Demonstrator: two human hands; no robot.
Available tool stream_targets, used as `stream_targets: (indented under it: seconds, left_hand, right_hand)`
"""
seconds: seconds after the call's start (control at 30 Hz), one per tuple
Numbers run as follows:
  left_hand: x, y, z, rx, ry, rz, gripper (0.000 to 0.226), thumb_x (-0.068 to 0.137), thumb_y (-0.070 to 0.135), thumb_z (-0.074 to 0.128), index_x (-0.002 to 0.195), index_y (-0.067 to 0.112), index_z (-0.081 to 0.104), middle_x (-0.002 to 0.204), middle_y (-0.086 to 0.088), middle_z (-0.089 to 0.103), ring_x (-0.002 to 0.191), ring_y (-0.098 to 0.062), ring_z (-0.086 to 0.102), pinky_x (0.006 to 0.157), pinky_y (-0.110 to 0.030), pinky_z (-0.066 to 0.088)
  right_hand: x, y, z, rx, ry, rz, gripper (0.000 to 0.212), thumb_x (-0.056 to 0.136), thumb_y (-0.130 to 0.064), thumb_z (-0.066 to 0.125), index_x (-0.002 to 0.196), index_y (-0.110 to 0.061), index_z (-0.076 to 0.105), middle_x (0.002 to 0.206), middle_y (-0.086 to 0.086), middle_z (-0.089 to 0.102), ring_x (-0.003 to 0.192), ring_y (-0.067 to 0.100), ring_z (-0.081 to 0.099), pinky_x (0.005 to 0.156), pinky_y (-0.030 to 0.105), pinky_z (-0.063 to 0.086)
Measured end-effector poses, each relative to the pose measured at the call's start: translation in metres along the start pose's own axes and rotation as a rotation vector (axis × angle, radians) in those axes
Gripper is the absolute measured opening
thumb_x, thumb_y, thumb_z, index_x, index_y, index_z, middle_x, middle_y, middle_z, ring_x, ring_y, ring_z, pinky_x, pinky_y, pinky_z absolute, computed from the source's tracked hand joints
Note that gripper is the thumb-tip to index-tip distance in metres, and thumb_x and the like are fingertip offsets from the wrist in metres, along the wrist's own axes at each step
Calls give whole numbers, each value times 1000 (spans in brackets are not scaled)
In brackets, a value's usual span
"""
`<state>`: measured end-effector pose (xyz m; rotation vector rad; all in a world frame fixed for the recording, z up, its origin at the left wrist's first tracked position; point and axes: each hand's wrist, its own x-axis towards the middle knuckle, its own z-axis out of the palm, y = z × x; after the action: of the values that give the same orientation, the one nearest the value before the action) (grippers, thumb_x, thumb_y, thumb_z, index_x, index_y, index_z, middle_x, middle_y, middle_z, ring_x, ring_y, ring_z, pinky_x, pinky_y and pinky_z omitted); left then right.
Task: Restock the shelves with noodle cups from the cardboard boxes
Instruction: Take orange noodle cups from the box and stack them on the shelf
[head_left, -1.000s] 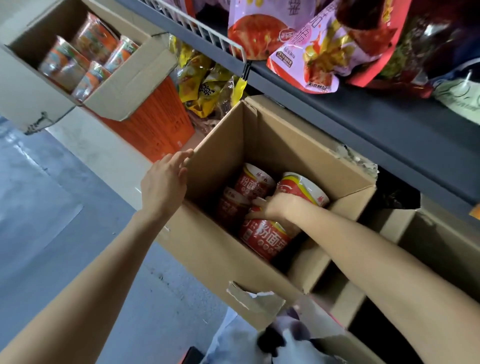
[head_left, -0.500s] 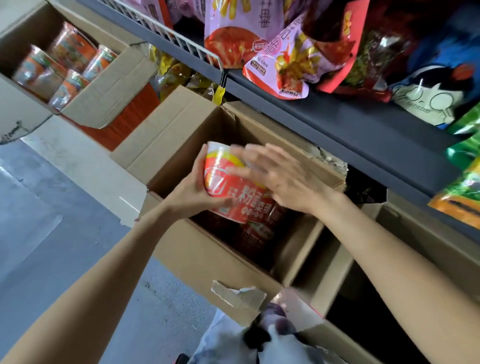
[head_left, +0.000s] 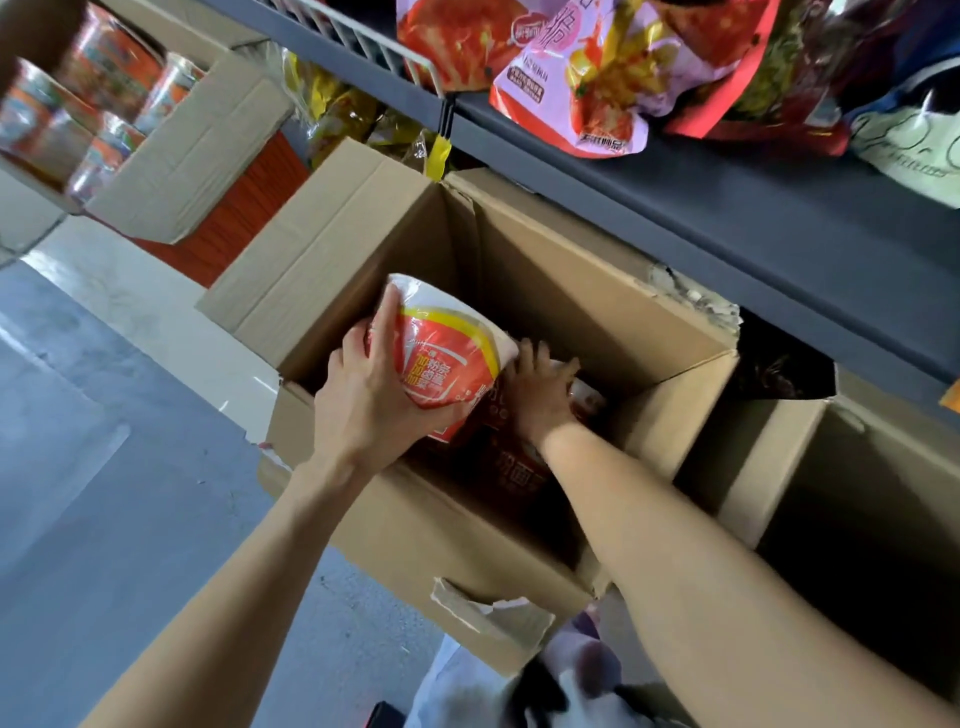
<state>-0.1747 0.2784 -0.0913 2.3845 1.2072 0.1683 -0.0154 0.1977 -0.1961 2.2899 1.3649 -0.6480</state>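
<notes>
An open cardboard box (head_left: 561, 291) stands on the floor against the shelving. My left hand (head_left: 363, 400) grips a red and white noodle cup (head_left: 447, 358) and holds it over the box's left side. My right hand (head_left: 540, 395) reaches down into the box and rests on top of another red noodle cup (head_left: 514, 467); its fingers curl over that cup's lid. The bottom of the box is dark and mostly hidden.
A dark shelf (head_left: 727, 218) above the box carries pink and red snack bags (head_left: 582, 78). At the top left, a second open box (head_left: 197, 150) holds several orange cups (head_left: 104, 98). Another cardboard box (head_left: 810, 467) stands to the right. Grey floor (head_left: 104, 467) spreads left.
My left hand took the noodle cup over from both hands and holds it alone. My right hand let go and went back down into the box onto another cup.
</notes>
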Motion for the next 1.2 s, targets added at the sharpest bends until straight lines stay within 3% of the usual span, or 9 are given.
stream_targets:
  seconds: [0.07,0.17,0.37,0.47,0.6,0.77,0.87,1.0,1.2]
  left_hand:
    - [0,0,0,-1,-10,-9,127,52,67,77,151,34,5,136,-9,42,118,-30,46,81,-43,45]
    - [0,1,-4,-29,-17,-21,128,46,77,65,151,35,6,135,-8,43,116,-29,47,83,-43,46]
    - [-18,0,-39,-404,-9,17,122,52,67,71,151,32,9,138,-3,45,119,-14,52,93,-38,51]
    - [-44,2,-71,-667,44,2,125,51,59,81,151,33,11,134,4,46,113,-2,57,86,-23,54]
    - [-73,4,-115,-664,125,72,121,51,60,82,147,43,10,141,7,38,124,-12,50,92,-36,53]
    - [-88,34,-169,-270,161,225,130,48,49,87,149,36,6,150,-10,29,130,-24,37,98,-41,45]
    - [-92,70,-201,-305,152,342,122,56,34,90,143,41,5,153,-8,20,124,-4,27,92,-15,35]
    - [-81,123,-234,-403,266,479,126,57,49,86,142,52,-6,149,-4,22,131,-15,30,102,-35,35]
    - [-35,202,-262,-530,467,635,120,57,62,77,148,34,4,145,-7,24,135,-13,21,106,-43,28]
  right_hand:
    - [3,-3,4,-59,44,-16,66,100,-20,36,151,-11,-5,159,14,-2,145,37,2,102,72,23]
    - [-1,-1,5,-45,63,-20,75,95,-19,46,151,-9,-4,157,16,4,143,38,9,103,71,24]
    - [-67,23,-50,544,176,185,128,61,-45,81,149,-16,-5,146,15,14,131,39,23,103,60,28]
    - [-133,41,-83,688,320,160,134,58,-46,85,149,-19,-9,147,13,9,133,36,18,109,54,27]
    - [-218,57,-127,772,585,131,132,60,-40,86,150,-23,-9,149,11,7,138,30,11,113,54,25]
    - [-297,67,-205,653,966,24,125,62,-42,83,151,-18,-2,146,1,8,137,28,13,109,56,31]
    - [-333,67,-257,547,1137,-85,113,66,-55,69,149,-21,1,146,2,11,139,27,14,108,58,32]
    - [-364,72,-316,346,1267,-166,112,66,-46,80,148,-23,6,146,4,14,138,27,16,106,63,29]
    - [-383,104,-380,111,1431,-143,117,62,-40,86,147,-21,9,145,7,16,137,29,18,105,64,29]
